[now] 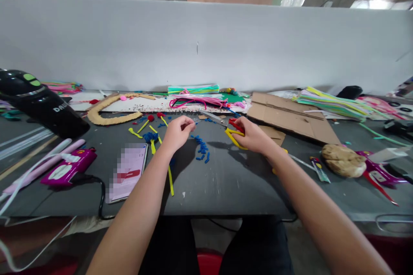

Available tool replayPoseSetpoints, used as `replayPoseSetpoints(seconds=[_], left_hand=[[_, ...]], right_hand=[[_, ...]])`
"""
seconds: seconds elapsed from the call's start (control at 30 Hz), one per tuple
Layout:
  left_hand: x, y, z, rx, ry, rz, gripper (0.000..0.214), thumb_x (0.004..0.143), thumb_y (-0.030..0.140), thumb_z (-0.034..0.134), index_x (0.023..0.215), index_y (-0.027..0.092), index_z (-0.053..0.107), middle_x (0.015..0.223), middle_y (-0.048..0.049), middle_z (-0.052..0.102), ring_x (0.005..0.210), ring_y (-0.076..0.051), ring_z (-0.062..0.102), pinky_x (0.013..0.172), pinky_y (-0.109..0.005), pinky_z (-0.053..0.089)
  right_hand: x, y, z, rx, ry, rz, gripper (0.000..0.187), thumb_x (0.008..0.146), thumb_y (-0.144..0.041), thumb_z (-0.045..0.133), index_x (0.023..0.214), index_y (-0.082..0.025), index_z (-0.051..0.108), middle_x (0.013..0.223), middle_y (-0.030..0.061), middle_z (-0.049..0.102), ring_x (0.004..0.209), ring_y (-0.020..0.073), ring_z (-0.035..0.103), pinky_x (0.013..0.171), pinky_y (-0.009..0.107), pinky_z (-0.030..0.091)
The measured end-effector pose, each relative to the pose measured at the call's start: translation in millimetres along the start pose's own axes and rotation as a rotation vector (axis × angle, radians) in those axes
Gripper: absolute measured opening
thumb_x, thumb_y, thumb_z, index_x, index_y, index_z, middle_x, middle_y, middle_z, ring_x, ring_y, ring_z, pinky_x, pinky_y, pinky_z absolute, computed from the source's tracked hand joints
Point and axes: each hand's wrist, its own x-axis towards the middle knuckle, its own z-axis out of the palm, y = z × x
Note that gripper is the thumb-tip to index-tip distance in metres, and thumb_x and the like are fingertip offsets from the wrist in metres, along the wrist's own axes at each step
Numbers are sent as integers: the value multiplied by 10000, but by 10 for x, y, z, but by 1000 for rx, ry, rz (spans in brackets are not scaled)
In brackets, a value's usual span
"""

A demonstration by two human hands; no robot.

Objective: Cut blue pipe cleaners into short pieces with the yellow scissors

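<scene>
My left hand (178, 132) hovers over the dark table (219, 180) with its fingers pinched together on something too small to make out. Just right of it lies a scatter of short blue pipe-cleaner bits (201, 147). My right hand (253, 136) grips a pair of scissors (226, 123) with red and yellow handles, blades pointing left toward the other hand. Yellow pipe-cleaner stems with red and blue tips (151, 131) lie left of my left hand.
A phone (128, 171) and a magenta glue gun (69, 166) sit at the left, beside a black device (41, 105). Cardboard sheets (287, 116), pipe-cleaner bundles (193, 94), a curved cardboard piece (108, 114) and a tan lump (342, 160) surround the work spot. A white partition (206, 43) stands behind.
</scene>
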Motion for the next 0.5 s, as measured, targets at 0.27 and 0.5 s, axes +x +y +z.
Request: replayPoseSetpoints(seconds=[0.27, 0.5], left_hand=[[-72, 126, -68, -114, -9, -2, 184, 808, 306, 710, 929, 174, 747, 877, -67, 771, 799, -192, 713, 758, -310, 562], [-110, 175, -69, -18, -61, -33, 230, 914, 378, 607, 918, 175, 713, 799, -46, 736, 703, -161, 682, 672, -270, 528]], right_hand=[[-36, 249, -39, 8, 46, 32, 444, 691, -546, 778, 916, -226, 567, 676, -34, 539, 594, 130, 445, 535, 256, 352], [-248, 267, -74, 55, 99, 74, 480, 691, -565, 793, 981, -215, 639, 652, -37, 514, 582, 128, 444, 533, 254, 360]])
